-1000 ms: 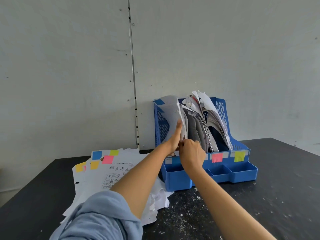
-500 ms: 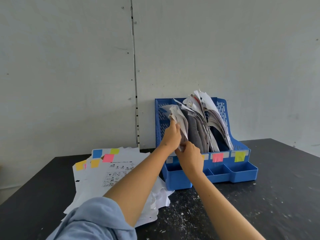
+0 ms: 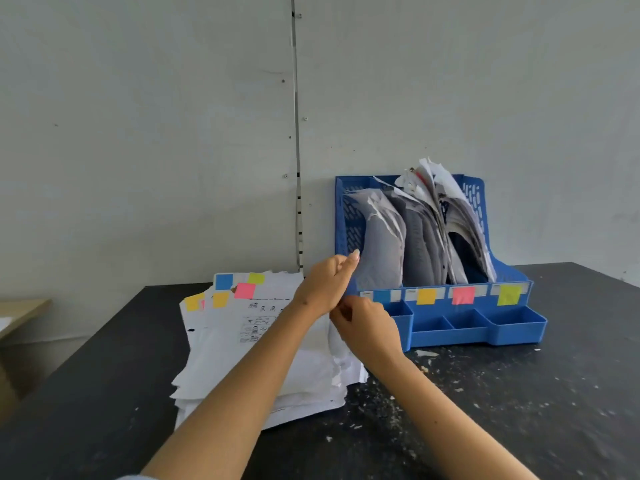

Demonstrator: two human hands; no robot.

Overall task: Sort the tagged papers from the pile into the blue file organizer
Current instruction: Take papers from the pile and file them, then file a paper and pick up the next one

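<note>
Head view gives us a dark desk (image 3: 519, 410) set against a pale wall (image 3: 138, 133), its surface flecked with white scraps. On the desk's left half we note the pile of white papers (image 3: 249, 358), lying loosely stacked and fanned, with blue, yellow-green, pink and orange tags (image 3: 244, 290) along its far edge. To the right, near the wall, stands the blue file organizer (image 3: 467, 327). Its upright slots hold sorted papers (image 3: 415, 244), curled and leaning right, and its front rail carries blue, orange, pink and yellow-green colour labels (image 3: 462, 295) above small open trays. Both of our hands meet at the organizer's front left corner, over the pile's right edge. Our left hand (image 3: 323, 284) has its fingers curled with the thumb raised, touching the lower edge of the papers in the leftmost slot; we cannot tell whether it pinches a sheet. Our right hand (image 3: 367, 325) sits just below it with curled fingers, and whether it grips anything cannot be told.
</note>
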